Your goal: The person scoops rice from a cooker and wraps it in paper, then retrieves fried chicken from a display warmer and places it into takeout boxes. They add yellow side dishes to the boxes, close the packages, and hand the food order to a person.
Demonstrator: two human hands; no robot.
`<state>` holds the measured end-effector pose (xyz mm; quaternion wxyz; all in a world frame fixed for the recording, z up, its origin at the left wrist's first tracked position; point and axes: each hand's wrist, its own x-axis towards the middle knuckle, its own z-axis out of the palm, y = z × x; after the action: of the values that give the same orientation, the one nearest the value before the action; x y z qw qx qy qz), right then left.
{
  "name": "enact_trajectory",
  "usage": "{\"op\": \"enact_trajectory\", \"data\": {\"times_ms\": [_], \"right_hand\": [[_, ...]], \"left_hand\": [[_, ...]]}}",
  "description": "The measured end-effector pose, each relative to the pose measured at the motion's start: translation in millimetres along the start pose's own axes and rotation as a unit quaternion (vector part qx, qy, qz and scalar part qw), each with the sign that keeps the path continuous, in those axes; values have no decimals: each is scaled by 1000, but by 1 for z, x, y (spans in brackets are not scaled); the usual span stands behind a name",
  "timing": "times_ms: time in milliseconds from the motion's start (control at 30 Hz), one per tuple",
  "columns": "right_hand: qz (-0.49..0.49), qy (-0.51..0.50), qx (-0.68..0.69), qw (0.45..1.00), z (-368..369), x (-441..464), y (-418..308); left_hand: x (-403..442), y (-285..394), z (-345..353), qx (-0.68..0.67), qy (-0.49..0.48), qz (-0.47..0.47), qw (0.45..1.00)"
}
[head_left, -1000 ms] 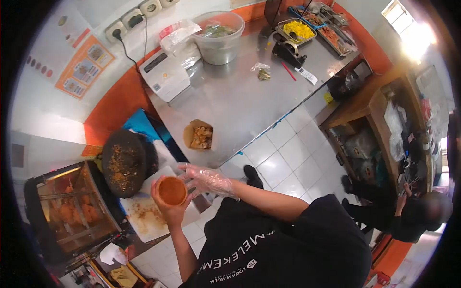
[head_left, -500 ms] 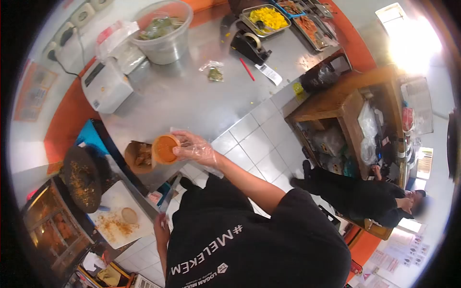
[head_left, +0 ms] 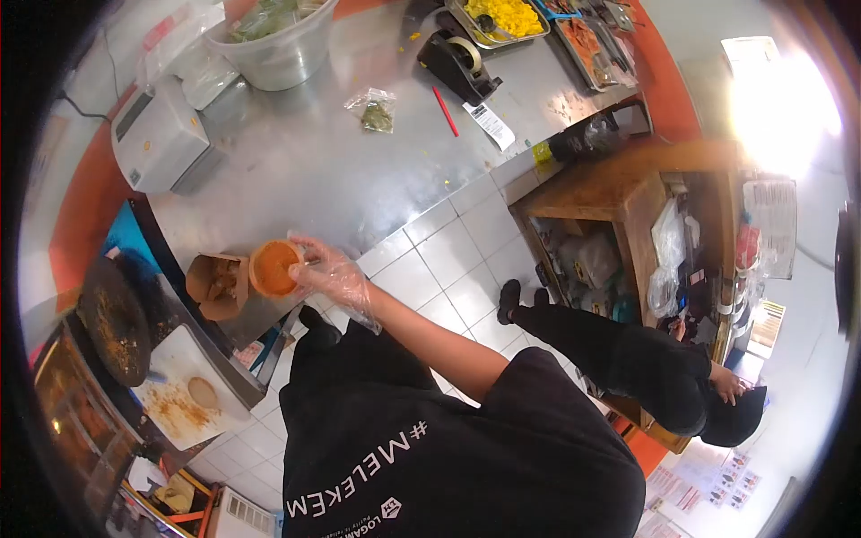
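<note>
One round orange tub [head_left: 259,272] is gripped in my plastic-gloved right hand [head_left: 334,276], its far side pointing left, away from my palm, with my fingers closed on its near edge. Just beside it on the left, an open cardboard box [head_left: 203,276] of food pieces stands on the counter [head_left: 296,152]; whether they touch, I cannot tell.

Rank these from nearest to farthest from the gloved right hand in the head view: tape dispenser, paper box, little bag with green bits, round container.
1. Round container: held in the gloved right hand.
2. Paper box: just left of the container.
3. Little bag with green bits: ahead, on the counter.
4. Tape dispenser: farther ahead, to the right.
</note>
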<state>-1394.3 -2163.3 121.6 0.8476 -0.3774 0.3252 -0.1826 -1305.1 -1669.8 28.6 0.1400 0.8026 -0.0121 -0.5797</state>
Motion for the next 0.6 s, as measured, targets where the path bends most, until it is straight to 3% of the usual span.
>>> {"op": "enact_trajectory", "data": {"times_ms": [200, 333, 400, 600], "right_hand": [[-43, 41, 1, 998, -13, 8, -23], [-46, 20, -102, 994, -14, 5, -50], [-51, 60, -167, 983, -8, 8, -55], [-92, 5, -149, 984, 37, 24, -51]], "left_hand": [[6, -10, 8, 1, -5, -4, 1000], [11, -29, 14, 10, -14, -6, 1000], [14, -44, 14, 24, -17, -4, 1000], [40, -68, 7, 119, -27, -12, 992]]}}
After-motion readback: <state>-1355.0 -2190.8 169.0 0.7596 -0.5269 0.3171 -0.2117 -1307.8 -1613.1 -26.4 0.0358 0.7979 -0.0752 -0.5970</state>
